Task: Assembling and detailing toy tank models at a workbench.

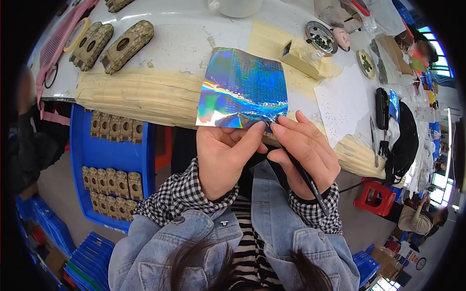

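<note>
A shiny holographic sheet (245, 87), blue and silver with rows of small marks, is held up over the table's front edge. My left hand (225, 155) is closed on its lower edge, thumb in front. My right hand (306, 148) is closed beside it, fingertips touching the sheet's lower right corner, where the foil is creased. A slim black tool (307, 182), like a pair of tweezers, lies in my right hand with its back end pointing toward my sleeve. Its tip is hidden by my fingers.
Camouflage model tank hulls (127, 46) rest on the white table at left; several more stand in a blue tray (77, 167) below. At right are a box (303, 58), a dish of small dark parts (321, 38), white paper (344, 104) and metal tweezers (374, 140).
</note>
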{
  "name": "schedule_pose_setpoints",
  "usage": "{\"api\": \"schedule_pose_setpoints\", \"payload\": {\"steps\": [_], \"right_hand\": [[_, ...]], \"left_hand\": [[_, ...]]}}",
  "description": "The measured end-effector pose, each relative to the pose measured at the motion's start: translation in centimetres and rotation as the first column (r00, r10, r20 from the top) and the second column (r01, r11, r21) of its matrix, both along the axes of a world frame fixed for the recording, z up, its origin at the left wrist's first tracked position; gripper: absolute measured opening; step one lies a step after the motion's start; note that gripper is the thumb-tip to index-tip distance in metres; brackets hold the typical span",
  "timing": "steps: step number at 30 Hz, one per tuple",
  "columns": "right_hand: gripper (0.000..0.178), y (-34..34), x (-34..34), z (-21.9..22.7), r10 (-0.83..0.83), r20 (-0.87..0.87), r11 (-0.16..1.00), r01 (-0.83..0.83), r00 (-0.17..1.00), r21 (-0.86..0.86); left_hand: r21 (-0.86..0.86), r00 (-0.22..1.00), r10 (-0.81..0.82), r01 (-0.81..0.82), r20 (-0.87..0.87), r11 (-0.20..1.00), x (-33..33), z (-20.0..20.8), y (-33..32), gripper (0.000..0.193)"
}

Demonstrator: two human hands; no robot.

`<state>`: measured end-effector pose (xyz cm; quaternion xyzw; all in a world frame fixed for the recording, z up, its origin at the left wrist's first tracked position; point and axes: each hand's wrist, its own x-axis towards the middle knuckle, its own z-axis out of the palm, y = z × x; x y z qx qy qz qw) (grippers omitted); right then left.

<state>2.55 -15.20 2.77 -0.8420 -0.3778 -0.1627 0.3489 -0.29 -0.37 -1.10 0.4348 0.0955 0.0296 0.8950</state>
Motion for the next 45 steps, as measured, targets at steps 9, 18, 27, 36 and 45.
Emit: {"api": "schedule_pose_setpoints", "payload": {"steps": [9, 18, 27, 36, 45], "right_hand": [[0.032, -0.08, -0.10, -0.22, 0.002, 0.112, 0.996, 0.008, 0.994, -0.088], [0.034, -0.24, -0.41, -0.28, 0.054, 0.259, 0.980, 0.000, 0.964, -0.201], [0.035, -0.33, -0.14, -0.36, 0.056, 0.216, 0.980, -0.012, 0.975, -0.199], [0.034, -0.29, -0.10, -0.53, 0.050, 0.214, 0.982, -0.009, 0.976, -0.187], [0.034, -0.25, -0.02, -0.54, 0.046, 0.226, 0.981, -0.002, 0.973, -0.193]], "left_hand": [[-0.005, 1.000, 0.004, -0.004, 0.024, 1.000, -0.02, -0.19, -0.11, 0.013], [-0.026, 1.000, 0.025, -0.025, -0.007, 0.999, 0.15, 0.11, -0.13, 0.011], [-0.048, 0.999, 0.046, -0.046, -0.011, 0.998, 0.11, 0.26, -0.21, 0.013], [-0.038, 1.000, 0.010, -0.011, -0.003, 0.999, 0.10, 0.14, -0.12, 0.014], [-0.015, 1.000, 0.006, -0.006, 0.000, 1.000, 0.16, 0.17, -0.03, 0.014]]}}
